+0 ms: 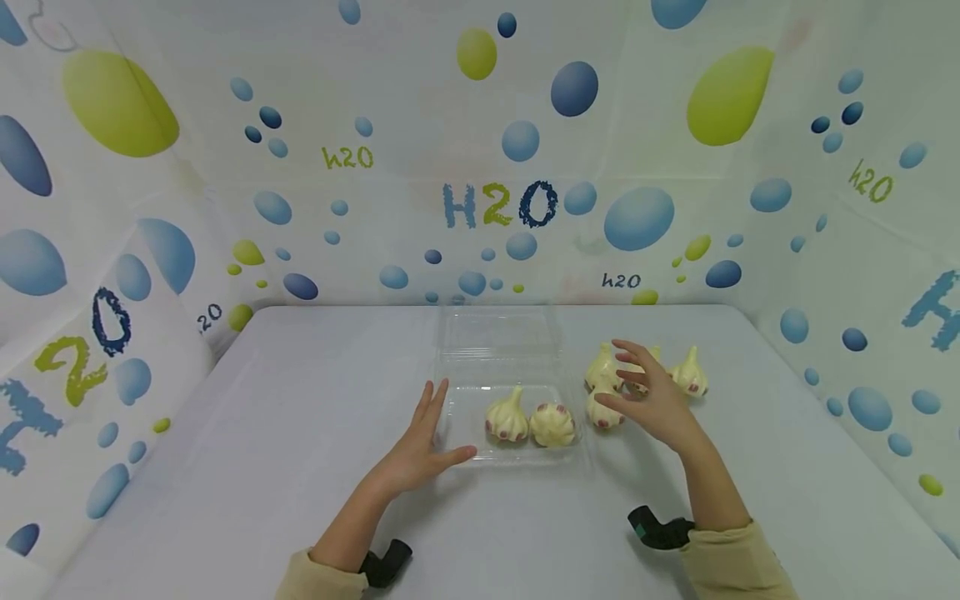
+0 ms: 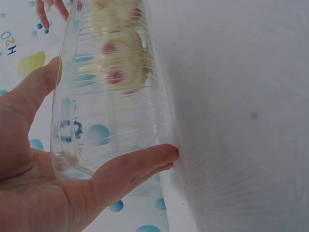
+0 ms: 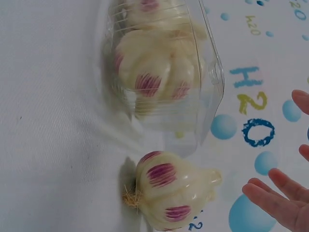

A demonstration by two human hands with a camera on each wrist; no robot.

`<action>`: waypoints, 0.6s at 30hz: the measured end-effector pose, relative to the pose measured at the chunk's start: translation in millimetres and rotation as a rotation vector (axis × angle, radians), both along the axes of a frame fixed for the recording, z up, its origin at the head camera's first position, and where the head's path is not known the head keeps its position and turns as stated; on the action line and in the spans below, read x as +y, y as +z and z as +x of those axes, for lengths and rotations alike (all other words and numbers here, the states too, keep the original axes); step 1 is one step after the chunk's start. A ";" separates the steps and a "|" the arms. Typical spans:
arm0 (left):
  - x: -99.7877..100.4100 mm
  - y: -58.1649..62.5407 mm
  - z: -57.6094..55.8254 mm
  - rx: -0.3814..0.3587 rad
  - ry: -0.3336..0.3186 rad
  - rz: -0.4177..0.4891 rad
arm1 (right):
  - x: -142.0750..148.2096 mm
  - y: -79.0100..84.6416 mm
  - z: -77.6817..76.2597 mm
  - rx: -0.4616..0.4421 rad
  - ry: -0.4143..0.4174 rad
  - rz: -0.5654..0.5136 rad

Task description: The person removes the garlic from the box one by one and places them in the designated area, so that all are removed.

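Before a backdrop [image 1: 405,83] lettered "H2O" and "h2O", a white counter [image 1: 225,467] carries a clear plastic clamshell [image 1: 467,417] and garlic bulbs [image 1: 507,418].

Its tray, with the lid [image 1: 495,335] folded back, runs lengthwise left to right between the hands, two bulbs inside. The left hand [image 1: 420,450] touches its left end, thumb and fingers spread; the right hand [image 1: 658,407], nearer the loose bulbs [image 1: 690,374], hangs by them with fingers parted, holding nothing. At least four lie right of the tray, one just beside its right wall.

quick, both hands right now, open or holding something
Left hand: open, touching the clear container.
Right hand: open, holding nothing, near the garlic bulbs.
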State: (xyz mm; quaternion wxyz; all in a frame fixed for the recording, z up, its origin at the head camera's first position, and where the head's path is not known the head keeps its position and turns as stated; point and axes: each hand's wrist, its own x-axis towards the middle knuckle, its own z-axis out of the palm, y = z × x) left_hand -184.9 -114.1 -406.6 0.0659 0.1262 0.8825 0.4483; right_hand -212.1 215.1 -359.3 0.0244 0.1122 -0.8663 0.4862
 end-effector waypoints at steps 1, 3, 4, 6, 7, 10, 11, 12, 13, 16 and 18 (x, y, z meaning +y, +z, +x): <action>0.1 0.1 0.2 -0.004 0.001 -0.001 | -1.5 0.6 0.4 0.007 0.004 -0.007; 0.4 0.6 1.0 -0.008 0.003 0.000 | -4.8 1.2 0.9 0.014 0.014 -0.027; 0.6 0.6 1.1 -0.006 0.002 0.001 | -6.5 1.4 1.1 0.016 0.020 -0.038; 0.9 0.8 1.2 -0.006 0.004 0.004 | -10.3 1.6 1.2 0.015 0.036 -0.051; 1.1 0.7 1.2 -0.007 0.004 0.005 | -12.3 1.5 1.3 0.013 0.044 -0.055; 1.3 0.8 1.1 -0.005 0.003 0.005 | -19.1 0.7 0.9 0.008 0.066 -0.063; 1.2 1.0 1.1 -0.005 0.003 0.005 | -21.4 0.0 0.5 0.006 0.076 -0.065; 1.3 1.2 1.2 -0.004 0.002 0.004 | -23.9 -0.5 0.1 0.005 0.083 -0.069; 1.3 1.3 1.2 -0.003 0.002 0.004 | -26.3 -1.2 -0.2 0.004 0.088 -0.072; 1.1 1.6 0.7 -0.003 0.000 0.006 | -33.7 -2.4 -1.5 0.002 0.106 -0.092; 1.1 1.8 0.2 -0.003 -0.003 0.006 | -38.4 -2.6 -1.8 0.001 0.118 -0.106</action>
